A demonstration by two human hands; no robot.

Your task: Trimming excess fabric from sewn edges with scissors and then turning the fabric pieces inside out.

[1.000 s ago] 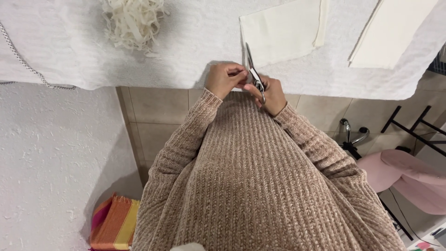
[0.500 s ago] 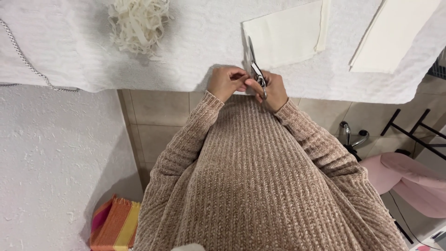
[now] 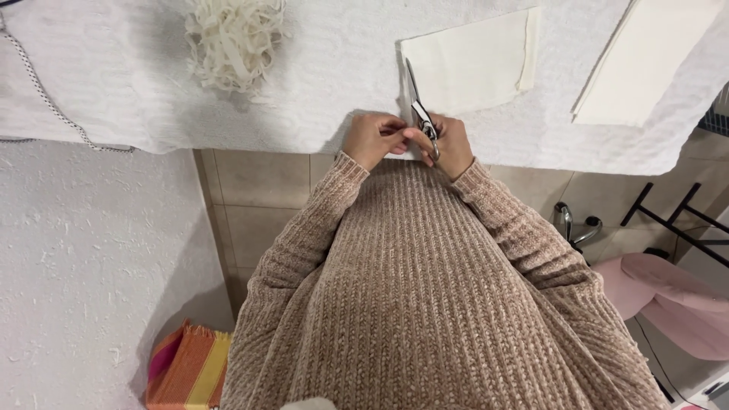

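Observation:
My right hand [image 3: 454,144] grips the handles of a pair of metal scissors [image 3: 420,114] whose blades point away from me over the left edge of a cream fabric piece [image 3: 471,64]. My left hand [image 3: 373,138] sits close beside it at the table's near edge, its fingertips touching the scissors near the handles. Both hands meet above the white textured table cover [image 3: 319,91]. My beige knitted sleeves and sweater fill the lower part of the view.
A bundle of cream ribbon strips [image 3: 234,42] lies at the left of the table. A second cream fabric piece [image 3: 645,61] lies at the right. A beaded cord [image 3: 45,95] runs at far left. Below are a striped cloth [image 3: 186,368], pink seat [image 3: 668,296] and black rack [image 3: 683,220].
Both hands and the scissors have stayed together at the table edge, shifting only slightly; the scissors' blades have reached a little further along the fabric's left edge.

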